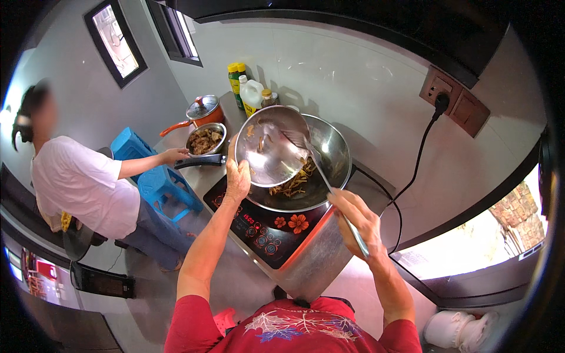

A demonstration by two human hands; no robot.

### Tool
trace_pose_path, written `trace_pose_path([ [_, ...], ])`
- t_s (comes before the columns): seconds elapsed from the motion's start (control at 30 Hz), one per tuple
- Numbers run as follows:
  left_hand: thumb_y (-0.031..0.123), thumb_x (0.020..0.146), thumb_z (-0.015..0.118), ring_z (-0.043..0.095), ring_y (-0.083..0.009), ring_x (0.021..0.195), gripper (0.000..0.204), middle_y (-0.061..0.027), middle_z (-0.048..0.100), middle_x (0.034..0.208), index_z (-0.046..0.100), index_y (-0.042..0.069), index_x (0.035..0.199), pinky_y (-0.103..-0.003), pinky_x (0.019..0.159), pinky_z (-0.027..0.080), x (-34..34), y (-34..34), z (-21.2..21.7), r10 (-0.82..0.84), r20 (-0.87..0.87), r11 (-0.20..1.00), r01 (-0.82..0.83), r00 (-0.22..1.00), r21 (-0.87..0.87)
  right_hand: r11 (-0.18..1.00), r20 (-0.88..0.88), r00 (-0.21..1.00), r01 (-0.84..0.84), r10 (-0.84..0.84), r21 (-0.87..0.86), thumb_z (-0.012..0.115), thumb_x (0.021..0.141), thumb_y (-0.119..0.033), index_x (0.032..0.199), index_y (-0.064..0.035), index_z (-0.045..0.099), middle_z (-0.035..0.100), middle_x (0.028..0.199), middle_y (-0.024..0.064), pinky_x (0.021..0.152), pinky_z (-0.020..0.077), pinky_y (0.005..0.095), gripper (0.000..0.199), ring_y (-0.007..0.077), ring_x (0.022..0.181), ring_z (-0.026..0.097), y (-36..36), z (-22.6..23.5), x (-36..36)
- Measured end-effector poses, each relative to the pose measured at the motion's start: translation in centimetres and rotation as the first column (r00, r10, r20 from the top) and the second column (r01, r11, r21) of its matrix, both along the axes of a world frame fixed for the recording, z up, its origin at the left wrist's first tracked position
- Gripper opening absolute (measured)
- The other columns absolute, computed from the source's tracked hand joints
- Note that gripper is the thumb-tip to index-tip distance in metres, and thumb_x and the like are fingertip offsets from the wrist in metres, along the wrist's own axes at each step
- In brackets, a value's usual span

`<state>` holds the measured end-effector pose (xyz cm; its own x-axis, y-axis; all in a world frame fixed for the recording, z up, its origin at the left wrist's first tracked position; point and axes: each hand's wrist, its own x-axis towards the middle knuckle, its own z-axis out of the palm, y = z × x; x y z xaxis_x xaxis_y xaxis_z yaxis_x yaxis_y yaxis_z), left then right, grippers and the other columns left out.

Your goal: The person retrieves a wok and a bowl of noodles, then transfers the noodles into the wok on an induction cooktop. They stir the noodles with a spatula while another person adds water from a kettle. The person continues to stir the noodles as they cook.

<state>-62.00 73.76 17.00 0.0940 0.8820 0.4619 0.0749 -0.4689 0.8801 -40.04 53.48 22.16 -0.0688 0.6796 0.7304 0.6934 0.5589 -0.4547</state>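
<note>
Left hand: the left hand [238, 176] is holding a metal bowl [265, 159] at its near left rim, its fingers closing on the edge.
Right hand: the right hand [357, 220] is gripping a spatula [321, 167], its fingers wrapping around the long metal handle.
Bowl: it is tilting over the left part of the wok [338, 153], its inside facing the camera and a few scraps of food clinging to it.
Spatula: its slotted head is lying across the right side of the bowl's inside; whether it is touching the metal, I cannot tell.
Wok: it is sitting on a black cooker [265, 226], with brown and yellowish strips of food [291, 185] gathering at its bottom.
Black handle: a black handle [200, 160] is pointing left beyond the left hand, its joint hiding behind the bowl and hand.
Table: the metal table [321, 259] is carrying the cooker; farther back, a dish of brown chunks [205, 141] is standing beside an orange pot [213, 112] with a glass lid.
Bottles: green bottles [235, 82], a white jug [252, 97] and a small jar [268, 99] are standing near the wall.
Co-worker: a person in a white shirt [88, 182] is reaching a hand [175, 156] toward the dish.
Stools: blue stools [162, 185] are standing beside that person.
</note>
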Motion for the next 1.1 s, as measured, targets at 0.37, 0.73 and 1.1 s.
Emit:
trace_pose_path([
  [0.37,0.004,0.081,0.043,0.055,-0.0229,0.090,0.044,-0.0166,0.060,0.101,0.048,-0.005,0.123,-0.034,0.080,0.046,-2.6,2.7,-1.4,0.048,-0.290,0.997,-0.062,0.956,-0.039,0.965,0.435,0.874,-0.258,0.217,0.036,0.061,0.073,-0.008,0.107,-0.0004,0.057,0.053,0.118,0.0231,0.081,0.0538,0.0396,0.035,0.0354,0.101,0.060,4.2,2.1,-0.9],
  [0.73,0.014,0.091,0.043,0.053,-0.0225,0.106,0.042,-0.0153,0.059,0.116,0.046,-0.005,0.128,-0.031,0.094,0.040,0.3,-0.1,1.7,-0.129,0.017,0.990,0.128,0.991,0.064,0.955,0.391,0.871,-0.276,0.297,-0.111,0.059,0.073,-0.005,0.110,0.0004,0.058,0.053,0.120,0.0238,0.081,0.0540,0.0395,0.037,0.0371,0.101,0.060,1.1,3.5,1.8],
  [1.1,0.024,0.100,0.041,0.047,-0.0187,0.117,0.040,-0.0115,0.052,0.128,0.045,0.001,0.133,-0.031,0.102,0.034,1.5,-0.7,0.7,-0.081,0.066,0.993,0.075,0.995,0.091,0.951,0.325,0.897,-0.256,0.301,-0.174,0.058,0.076,-0.004,0.113,-0.0024,0.058,0.052,0.124,0.0230,0.084,0.0530,0.0408,0.037,0.0382,0.105,0.058,0.1,1.5,1.9],
])
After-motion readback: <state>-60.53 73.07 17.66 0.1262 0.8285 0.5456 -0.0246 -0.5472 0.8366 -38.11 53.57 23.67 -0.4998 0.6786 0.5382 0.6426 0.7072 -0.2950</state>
